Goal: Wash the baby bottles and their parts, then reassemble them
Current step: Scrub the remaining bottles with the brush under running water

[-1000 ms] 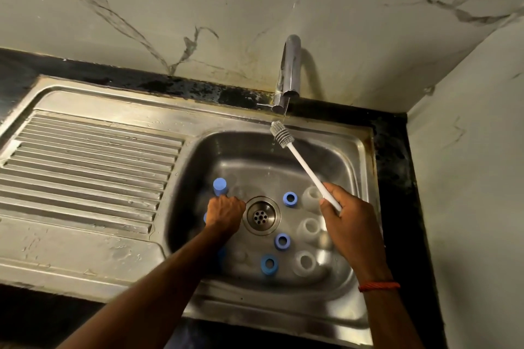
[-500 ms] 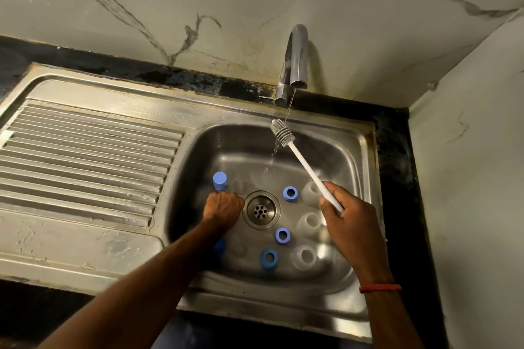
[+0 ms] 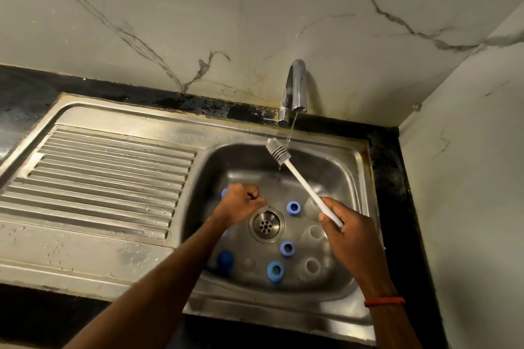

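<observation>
Down in the steel sink basin [image 3: 347, 170], three blue collar rings [image 3: 293, 208] [image 3: 287, 248] [image 3: 275, 270] stand right of the drain [image 3: 266, 224]. Three clear bottles [image 3: 312, 266] stand along the right side, partly behind my right hand. A blue cap [image 3: 225, 261] and a clear teat [image 3: 246, 263] sit at the front left. My right hand [image 3: 348, 238] grips the white handle of a bottle brush, whose grey head [image 3: 279, 151] is up under the trickle of water. My left hand [image 3: 241, 202] hovers left of the drain with its fingers curled into a fist. Nothing shows in it, and it half hides another blue cap [image 3: 224, 193].
The chrome tap [image 3: 295, 91] runs a thin stream at the back of the basin. A ribbed steel drainboard [image 3: 99, 178] lies to the left. Marble walls close in behind and at the right [image 3: 467, 178], and a black counter edge frames the sink.
My left hand has risen from the basin floor and closed into a tighter fist. The view has tilted up slightly. The brush stays under the tap, where water now trickles.
</observation>
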`<state>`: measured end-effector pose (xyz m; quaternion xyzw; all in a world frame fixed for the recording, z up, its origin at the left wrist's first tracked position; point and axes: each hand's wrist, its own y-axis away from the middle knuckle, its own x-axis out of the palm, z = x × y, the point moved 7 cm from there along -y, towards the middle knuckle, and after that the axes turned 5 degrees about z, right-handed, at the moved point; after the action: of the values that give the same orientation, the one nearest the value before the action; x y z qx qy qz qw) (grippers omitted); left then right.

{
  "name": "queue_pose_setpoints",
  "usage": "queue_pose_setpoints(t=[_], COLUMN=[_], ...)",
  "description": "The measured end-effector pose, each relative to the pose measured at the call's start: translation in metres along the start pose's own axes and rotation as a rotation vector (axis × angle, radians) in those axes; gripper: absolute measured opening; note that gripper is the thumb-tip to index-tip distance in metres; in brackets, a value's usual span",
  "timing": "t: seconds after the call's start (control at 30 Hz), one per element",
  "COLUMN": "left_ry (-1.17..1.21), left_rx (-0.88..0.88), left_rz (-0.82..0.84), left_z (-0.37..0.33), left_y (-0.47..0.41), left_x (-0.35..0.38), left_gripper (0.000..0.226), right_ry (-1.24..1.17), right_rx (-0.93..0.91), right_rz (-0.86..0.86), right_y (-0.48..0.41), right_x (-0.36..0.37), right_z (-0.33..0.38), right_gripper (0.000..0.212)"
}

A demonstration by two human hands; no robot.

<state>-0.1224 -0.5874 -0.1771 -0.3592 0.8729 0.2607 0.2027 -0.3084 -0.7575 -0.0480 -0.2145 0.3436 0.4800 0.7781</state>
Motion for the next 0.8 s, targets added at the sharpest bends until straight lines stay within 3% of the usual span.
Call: queue_pose_setpoints(t=[0.13, 0.3, 0.43, 0.63, 0.8], left_ry=[0.647, 1.378, 1.427, 1.503, 1.449], left_rx=[-0.032, -0.011, 0.022, -0.032, -0.046], left_rz=[-0.126, -0.101, -0.083, -0.272, -0.265], left_z=[-0.032, -0.062, -0.079, -0.083, -0.089], left_y=[0.015, 0.025, 0.032, 0.043, 0.053], left_x=[-0.022, -0.037, -0.039, -0.06, -0.053], left_gripper=[0.018, 0.007, 0.026, 0.024, 0.031], right_ry=[0.01, -0.015, 0.076, 0.231, 0.253], right_rx=[-0.013, 0.02, -0.03, -0.053, -0.048], right_rz=[0.041, 0.093, 0.071, 0.133, 0.114], right_y=[0.011, 0.025, 0.027, 0.029, 0.032], right_x=[-0.003, -0.005, -0.006, -0.001, -0.001], right_z=[0.017, 0.038, 0.067, 0.085, 0.094], right_gripper=[0.027, 0.024, 0.019, 0.033, 0.033])
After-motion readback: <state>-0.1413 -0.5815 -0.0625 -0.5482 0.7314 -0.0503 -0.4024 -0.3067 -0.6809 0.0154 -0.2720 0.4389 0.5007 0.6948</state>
